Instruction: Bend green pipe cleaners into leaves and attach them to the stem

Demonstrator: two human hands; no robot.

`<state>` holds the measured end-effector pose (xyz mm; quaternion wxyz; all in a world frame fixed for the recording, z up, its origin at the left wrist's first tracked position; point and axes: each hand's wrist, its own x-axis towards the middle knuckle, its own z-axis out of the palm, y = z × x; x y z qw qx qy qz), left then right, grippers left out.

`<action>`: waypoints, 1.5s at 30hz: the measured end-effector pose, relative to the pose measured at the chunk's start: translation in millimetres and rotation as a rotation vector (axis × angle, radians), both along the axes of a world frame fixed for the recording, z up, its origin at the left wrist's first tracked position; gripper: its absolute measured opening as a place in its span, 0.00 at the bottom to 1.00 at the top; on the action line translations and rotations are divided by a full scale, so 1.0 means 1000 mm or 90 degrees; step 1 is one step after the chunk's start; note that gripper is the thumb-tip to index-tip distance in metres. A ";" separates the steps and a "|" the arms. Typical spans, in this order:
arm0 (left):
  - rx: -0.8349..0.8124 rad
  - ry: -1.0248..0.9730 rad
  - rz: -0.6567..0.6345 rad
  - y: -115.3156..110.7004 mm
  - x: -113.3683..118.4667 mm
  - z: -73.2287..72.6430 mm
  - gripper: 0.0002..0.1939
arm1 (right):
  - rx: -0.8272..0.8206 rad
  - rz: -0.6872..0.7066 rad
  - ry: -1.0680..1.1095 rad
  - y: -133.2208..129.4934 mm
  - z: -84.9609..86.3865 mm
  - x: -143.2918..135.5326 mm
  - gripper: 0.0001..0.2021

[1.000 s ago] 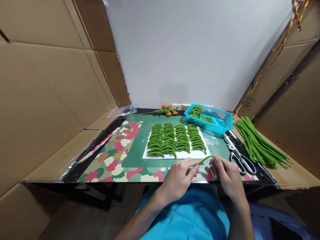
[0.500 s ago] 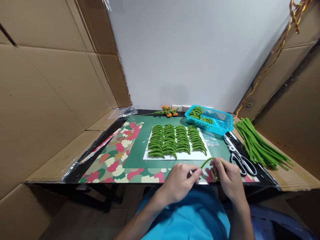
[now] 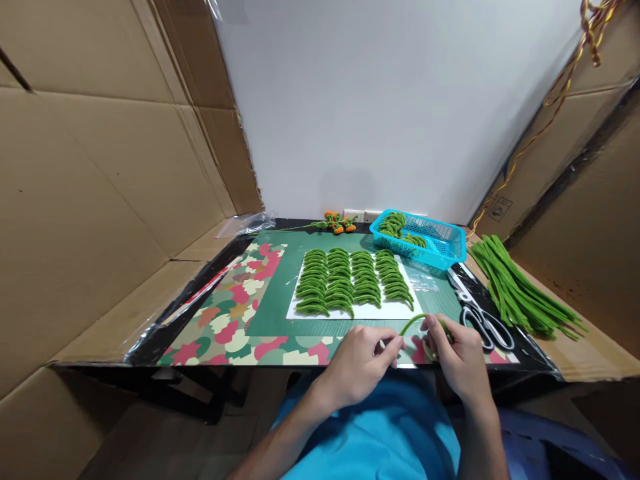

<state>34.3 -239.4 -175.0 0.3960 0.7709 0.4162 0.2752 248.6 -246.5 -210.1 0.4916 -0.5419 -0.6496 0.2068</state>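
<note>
At the near table edge, the left hand (image 3: 363, 363) and right hand (image 3: 457, 357) pinch the two ends of a fuzzy green pipe cleaner (image 3: 413, 321), bowed into an arch between them, fingertips closed on it. A slipping fingertip could let the springy wire snap straight and flick into the steel scissors (image 3: 483, 320) just beside. Beyond, a sweeping wrist might disturb the rows of bent green pieces on the white sheet (image 3: 395, 310); farther back stand the blue plastic basket (image 3: 440, 247) and loose green stems (image 3: 520, 293).
</note>
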 end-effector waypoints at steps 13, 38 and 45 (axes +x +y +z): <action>0.005 0.009 0.001 0.001 0.000 0.001 0.22 | -0.007 -0.003 0.009 0.000 -0.001 0.000 0.24; -0.009 -0.003 -0.001 -0.001 0.000 0.006 0.22 | -0.010 0.001 0.029 -0.002 0.004 -0.002 0.24; -0.012 0.004 -0.002 -0.001 0.000 0.007 0.22 | -0.004 0.001 0.022 -0.001 0.005 -0.002 0.24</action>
